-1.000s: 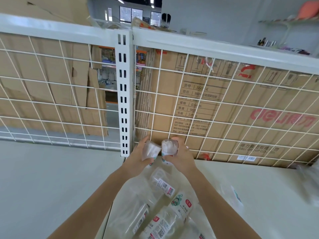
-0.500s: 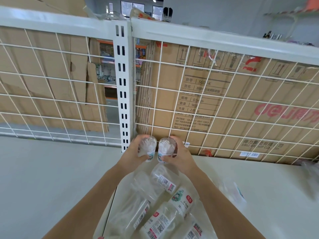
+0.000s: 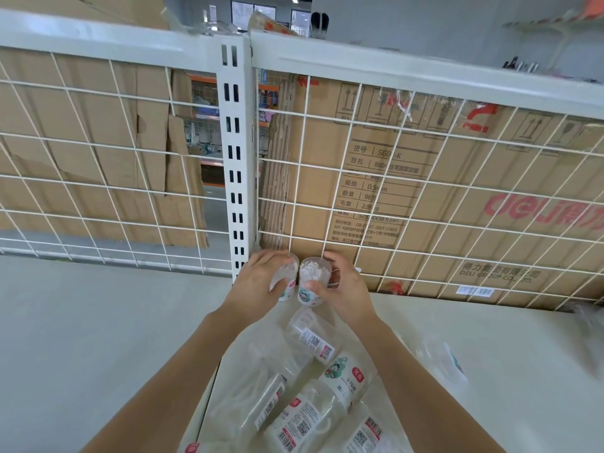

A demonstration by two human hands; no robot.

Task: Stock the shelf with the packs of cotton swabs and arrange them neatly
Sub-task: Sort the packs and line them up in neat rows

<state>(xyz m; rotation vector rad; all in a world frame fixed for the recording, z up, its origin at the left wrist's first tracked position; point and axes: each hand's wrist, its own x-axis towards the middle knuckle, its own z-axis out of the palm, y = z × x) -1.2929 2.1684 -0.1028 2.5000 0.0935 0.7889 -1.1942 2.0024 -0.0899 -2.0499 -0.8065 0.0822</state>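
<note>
Now the left hand (image 3: 258, 284) and right hand (image 3: 346, 289) each grip one of two swab tubs (image 3: 313, 276), side by side at the back of the shelf (image 3: 98, 322). Likely light, stiff, slick plastic; hold round the sides.

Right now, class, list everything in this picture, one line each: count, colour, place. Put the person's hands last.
upright swab packs: two, clear with white swabs, side by side at the shelf's back
bagged swab packs: at least five, clear, labelled, lying in the bag
plastic bag: one, clear, between the forearms
shelf: one, off-white, below the mesh
wire mesh: two panels, white, behind the shelf
slotted post: one, white, between the panels
cardboard boxes: several, brown, behind the mesh
loose wrapper: one, clear, shelf right
left hand: one, grips the left upright pack
right hand: one, grips the right upright pack
</note>
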